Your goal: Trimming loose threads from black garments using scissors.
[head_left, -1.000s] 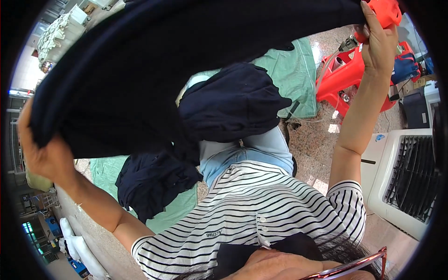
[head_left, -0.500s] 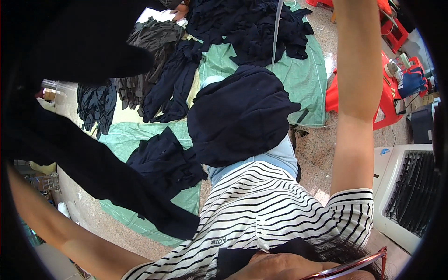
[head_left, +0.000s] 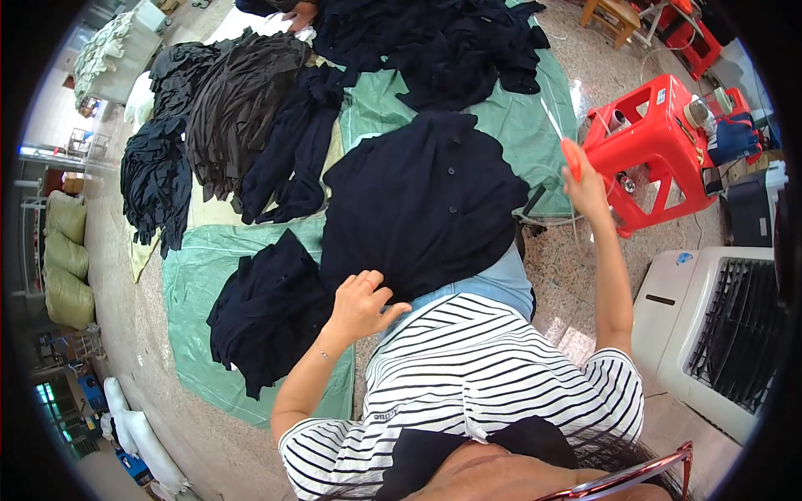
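Over my lap lies a dark navy buttoned garment (head_left: 418,200), its front uppermost with several dark buttons down the right part. My left hand (head_left: 361,306) rests on its near left edge, fingers loosely bent on the cloth and thumb spread away. Out to the right, my right hand (head_left: 588,194) is closed around scissors (head_left: 571,157) with an orange-red handle. Their pale blades point up and away, apart from the garment. Another crumpled navy garment (head_left: 271,313) lies on the green sheet (head_left: 196,292) to my left.
Navy clothes (head_left: 434,46) and dark grey clothes (head_left: 242,100) are heaped ahead. A red stool (head_left: 660,150) stands at the right with jars and a blue container on it. Nearer stands a white air cooler (head_left: 702,326). Another person's hand (head_left: 302,15) shows at the top.
The dark cloth raised at the left has come down, and a buttoned garment now covers my lap. My left hand has come in onto it; my right arm has drawn back, bringing scissors into view.
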Demonstrator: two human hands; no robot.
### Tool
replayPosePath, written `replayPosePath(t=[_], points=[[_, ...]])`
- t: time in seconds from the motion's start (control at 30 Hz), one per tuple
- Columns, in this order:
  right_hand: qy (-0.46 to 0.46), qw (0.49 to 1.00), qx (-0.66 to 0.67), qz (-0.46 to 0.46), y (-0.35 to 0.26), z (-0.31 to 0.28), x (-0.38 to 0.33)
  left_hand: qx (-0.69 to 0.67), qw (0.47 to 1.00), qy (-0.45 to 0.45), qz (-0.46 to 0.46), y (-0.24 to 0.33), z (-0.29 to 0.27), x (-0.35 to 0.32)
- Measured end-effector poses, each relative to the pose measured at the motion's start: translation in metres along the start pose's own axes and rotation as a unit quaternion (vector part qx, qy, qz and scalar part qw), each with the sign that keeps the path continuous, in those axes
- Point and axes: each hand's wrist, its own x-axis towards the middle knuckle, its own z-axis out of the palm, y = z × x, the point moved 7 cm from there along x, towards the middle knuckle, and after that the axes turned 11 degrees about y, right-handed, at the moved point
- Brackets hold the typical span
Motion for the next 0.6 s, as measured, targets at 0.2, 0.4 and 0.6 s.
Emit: replayPosePath(t=[0.2,0.4,0.6], points=[[0.023,0.996,-0.053,-0.063,-0.019,-0.015,-0.077,-0.130,0.972,0.185,-0.057,-0.018,0.000,0.082],[-0.031,0.993,-0.040,-0.106,-0.072,-0.018,-0.141,-0.170,0.981,0.037,-0.088,-0.019,0.081,0.115],[-0.084,0.988,-0.090,-0.094,-0.096,-0.015,-0.169,-0.137,0.983,0.034,-0.115,-0.017,0.094,0.119]])
